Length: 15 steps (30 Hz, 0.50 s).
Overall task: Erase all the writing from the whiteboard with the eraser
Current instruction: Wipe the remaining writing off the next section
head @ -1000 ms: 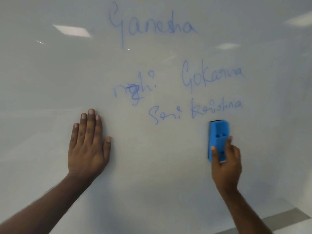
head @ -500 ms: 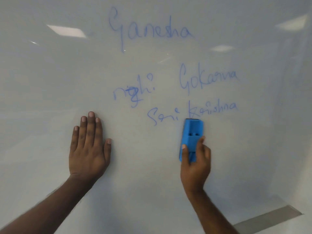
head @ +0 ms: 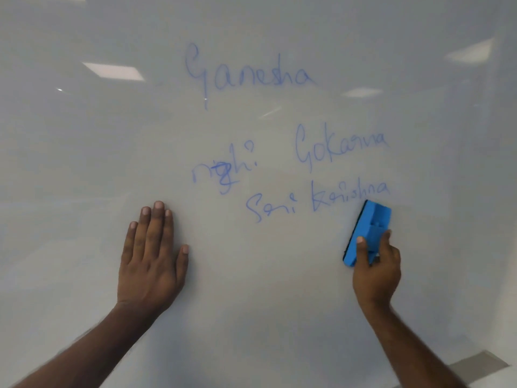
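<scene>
A white whiteboard (head: 84,163) fills the view and carries blue handwriting: "Ganesha" (head: 249,74) at the top, "Gokarna" (head: 340,147) to the right, a scribbled word (head: 221,170) in the middle, and "Sri Krishna" (head: 316,200) lowest. My right hand (head: 376,270) grips a blue eraser (head: 366,229) by its lower end. The eraser is tilted, with its top just under the end of "Krishna". My left hand (head: 152,256) lies flat on the board, fingers together, left of the writing.
Ceiling lights reflect on the glossy board at the upper left (head: 113,71) and upper right (head: 470,53). A strip of grey floor or ledge (head: 475,366) shows past the board's lower right corner.
My right hand has swept the eraser left under "Sri Krishna" and then back to the right, tilting it. The writing looks unchanged. My left hand has stayed put.
</scene>
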Each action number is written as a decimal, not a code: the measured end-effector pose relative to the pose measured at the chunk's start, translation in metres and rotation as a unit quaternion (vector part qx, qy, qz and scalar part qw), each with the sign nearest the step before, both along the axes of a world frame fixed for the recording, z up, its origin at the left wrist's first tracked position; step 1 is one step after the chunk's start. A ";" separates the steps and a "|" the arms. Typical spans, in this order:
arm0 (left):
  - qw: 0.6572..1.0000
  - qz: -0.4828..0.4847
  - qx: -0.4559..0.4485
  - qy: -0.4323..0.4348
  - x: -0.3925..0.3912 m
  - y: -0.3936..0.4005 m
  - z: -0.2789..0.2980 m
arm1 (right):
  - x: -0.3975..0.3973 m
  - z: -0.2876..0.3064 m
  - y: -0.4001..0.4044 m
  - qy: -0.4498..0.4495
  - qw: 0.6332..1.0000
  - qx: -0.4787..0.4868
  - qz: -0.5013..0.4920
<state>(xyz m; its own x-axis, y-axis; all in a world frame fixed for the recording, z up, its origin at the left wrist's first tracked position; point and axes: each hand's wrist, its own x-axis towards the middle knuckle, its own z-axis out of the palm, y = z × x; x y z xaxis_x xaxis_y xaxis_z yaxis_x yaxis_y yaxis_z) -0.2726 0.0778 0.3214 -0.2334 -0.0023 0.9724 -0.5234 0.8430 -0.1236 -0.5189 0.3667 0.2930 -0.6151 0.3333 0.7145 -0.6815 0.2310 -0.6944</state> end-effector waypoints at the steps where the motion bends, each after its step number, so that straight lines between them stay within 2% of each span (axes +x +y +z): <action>1: 1.000 -0.006 -0.005 0.001 0.002 0.000 0.007 | -0.003 -0.001 0.000 -0.021 0.999 -0.028 -0.015; 5: 1.000 -0.003 0.010 0.009 -0.002 0.001 0.040 | -0.014 0.005 -0.005 -0.023 0.997 -0.056 -0.042; 10: 1.000 0.009 0.026 0.006 -0.008 0.001 0.040 | -0.045 0.063 0.006 0.014 0.996 -0.054 -0.066; 13: 1.000 0.013 0.027 0.007 -0.008 0.001 0.040 | -0.032 0.077 -0.007 0.070 0.995 -0.037 -0.060; 15: 1.000 0.016 0.026 0.005 -0.009 0.001 0.040 | -0.007 0.065 -0.026 0.132 0.991 0.003 -0.021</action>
<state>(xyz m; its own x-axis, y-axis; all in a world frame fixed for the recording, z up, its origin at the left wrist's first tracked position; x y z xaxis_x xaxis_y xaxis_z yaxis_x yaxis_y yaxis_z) -0.2816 0.0792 0.3616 -0.2225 -0.0608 0.9730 -0.5517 0.8307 -0.0743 -0.5262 0.3403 0.3576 -0.3924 0.3508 0.8503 -0.8287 0.2662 -0.4923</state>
